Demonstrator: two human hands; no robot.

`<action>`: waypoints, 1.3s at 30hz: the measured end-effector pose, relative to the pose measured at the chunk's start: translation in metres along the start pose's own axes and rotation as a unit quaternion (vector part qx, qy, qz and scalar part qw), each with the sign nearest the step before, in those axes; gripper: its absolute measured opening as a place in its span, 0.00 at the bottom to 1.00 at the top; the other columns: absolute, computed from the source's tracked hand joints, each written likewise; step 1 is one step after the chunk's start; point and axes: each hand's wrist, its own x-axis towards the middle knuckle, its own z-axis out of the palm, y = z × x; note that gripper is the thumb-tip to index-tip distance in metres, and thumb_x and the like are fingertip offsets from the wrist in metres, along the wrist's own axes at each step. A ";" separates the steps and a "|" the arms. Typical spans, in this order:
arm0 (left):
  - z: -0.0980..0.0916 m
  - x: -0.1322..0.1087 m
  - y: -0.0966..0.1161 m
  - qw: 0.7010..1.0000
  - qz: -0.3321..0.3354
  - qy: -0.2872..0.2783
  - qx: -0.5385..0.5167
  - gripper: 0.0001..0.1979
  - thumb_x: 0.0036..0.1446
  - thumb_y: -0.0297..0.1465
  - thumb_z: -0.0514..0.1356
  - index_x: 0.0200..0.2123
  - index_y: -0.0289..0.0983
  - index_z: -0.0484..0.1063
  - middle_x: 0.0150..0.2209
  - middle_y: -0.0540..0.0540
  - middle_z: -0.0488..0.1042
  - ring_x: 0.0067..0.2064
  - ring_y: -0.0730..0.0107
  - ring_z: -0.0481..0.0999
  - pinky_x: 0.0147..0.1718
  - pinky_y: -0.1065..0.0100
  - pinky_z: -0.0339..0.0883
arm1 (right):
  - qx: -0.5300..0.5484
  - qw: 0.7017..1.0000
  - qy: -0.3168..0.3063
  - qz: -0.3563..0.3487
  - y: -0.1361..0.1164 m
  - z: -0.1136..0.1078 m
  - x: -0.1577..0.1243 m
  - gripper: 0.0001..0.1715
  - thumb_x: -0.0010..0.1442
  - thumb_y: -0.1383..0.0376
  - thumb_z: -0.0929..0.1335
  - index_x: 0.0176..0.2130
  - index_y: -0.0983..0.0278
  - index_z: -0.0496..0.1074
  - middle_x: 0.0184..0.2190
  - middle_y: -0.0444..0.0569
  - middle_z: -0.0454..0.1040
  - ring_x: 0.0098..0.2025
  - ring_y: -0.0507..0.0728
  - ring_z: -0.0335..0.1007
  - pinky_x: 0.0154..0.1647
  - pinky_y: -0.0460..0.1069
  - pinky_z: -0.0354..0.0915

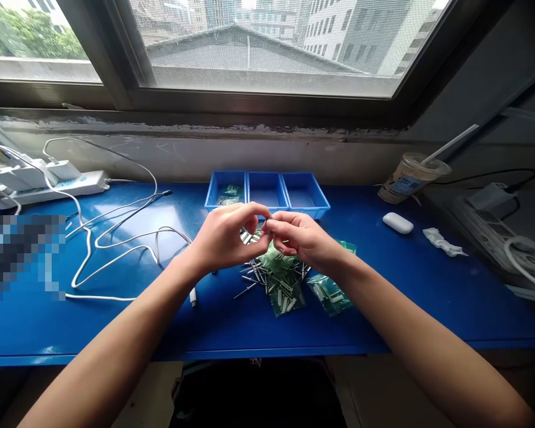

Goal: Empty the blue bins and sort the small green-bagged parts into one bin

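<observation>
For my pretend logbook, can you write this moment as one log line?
left hand + right hand: fingertips close together | held piece: unclear | below: metal pins, green bags | beyond: three blue compartments

Blue tbl (428, 273) w/ metal pcs (257, 274), bags (332, 294)

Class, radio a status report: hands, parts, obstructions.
Left hand, right hand: fingertips together at small dark piece, unidentifiable. Loose metal pins, green bags below. Clutter: white cable, left.

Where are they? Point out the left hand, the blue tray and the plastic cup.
Left hand (229, 235): head view, middle of the hand.
Blue tray (266, 192): head view, bare inside of the middle compartment.
Plastic cup (404, 182): head view, printed side.
</observation>
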 end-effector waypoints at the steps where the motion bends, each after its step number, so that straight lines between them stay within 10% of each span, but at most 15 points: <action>1: 0.000 0.000 0.000 1.000 0.002 -0.003 0.001 0.09 0.58 0.30 0.65 0.43 0.37 0.76 0.29 0.52 0.74 0.29 0.74 0.72 0.32 0.70 0.67 | 0.000 1.000 0.005 0.002 0.000 0.000 0.000 0.18 0.65 0.52 0.76 0.40 0.64 0.75 0.26 0.41 0.64 0.24 0.47 0.53 0.25 0.45 0.49; 39: -0.001 -0.001 0.002 1.000 0.005 -0.017 0.003 0.10 0.57 0.29 0.64 0.43 0.38 0.74 0.29 0.53 0.73 0.29 0.74 0.70 0.31 0.70 0.66 | 0.032 0.999 -0.008 0.032 -0.004 0.001 -0.002 0.17 0.62 0.56 0.78 0.39 0.64 0.74 0.28 0.41 0.65 0.25 0.47 0.55 0.25 0.44 0.50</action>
